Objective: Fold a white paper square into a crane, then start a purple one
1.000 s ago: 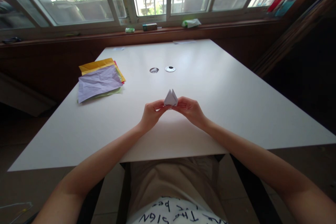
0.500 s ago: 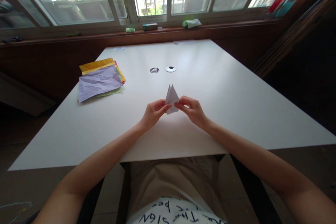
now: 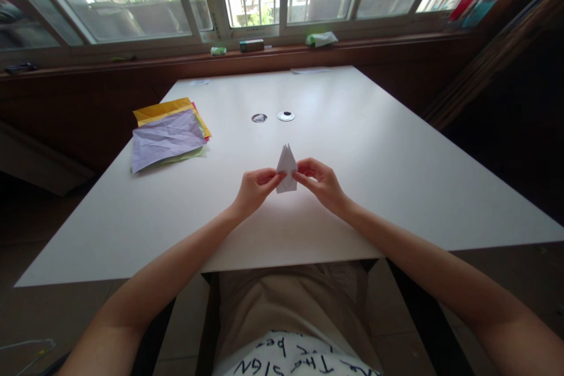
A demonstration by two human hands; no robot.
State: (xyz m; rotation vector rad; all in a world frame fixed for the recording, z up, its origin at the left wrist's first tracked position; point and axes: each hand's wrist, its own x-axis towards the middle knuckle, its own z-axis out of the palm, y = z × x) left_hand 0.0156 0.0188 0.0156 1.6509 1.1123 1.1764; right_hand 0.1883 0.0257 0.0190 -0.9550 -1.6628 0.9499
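Both hands are meeting over the near middle of the white counter (image 3: 396,158). Between them a small folded paper (image 3: 286,165) is standing upright, with its pointed top (it looks split into two close tips) aiming away from the person. The left hand (image 3: 255,188) is pinching the paper's left edge, its fingers (image 3: 269,176) closed narrow on the fold. The right hand (image 3: 321,182) is pinching the right edge in the same way, its fingers curled and pressed together on the paper. The paper's lower corner is either hanging just above the counter or touching it; from this angle it is hard to tell which. Both forearms are reaching in over the near edge of the counter, bare to the elbow.

Well apart to the left, a loose stack of coloured sheets (image 3: 170,135) is lying flat near the counter's left edge. A creased lilac sheet is lying on top, with yellow, orange and pale green ones showing under it. Beyond the hands, two round cable holes (image 3: 286,116) are sitting side by side in the middle of the counter. A thin white slip (image 3: 308,70) is lying at the far edge. On the wooden windowsill (image 3: 396,41) behind, a small box (image 3: 251,45) is resting between a small green item (image 3: 217,50) and a crumpled green-and-white wrapper (image 3: 321,39).
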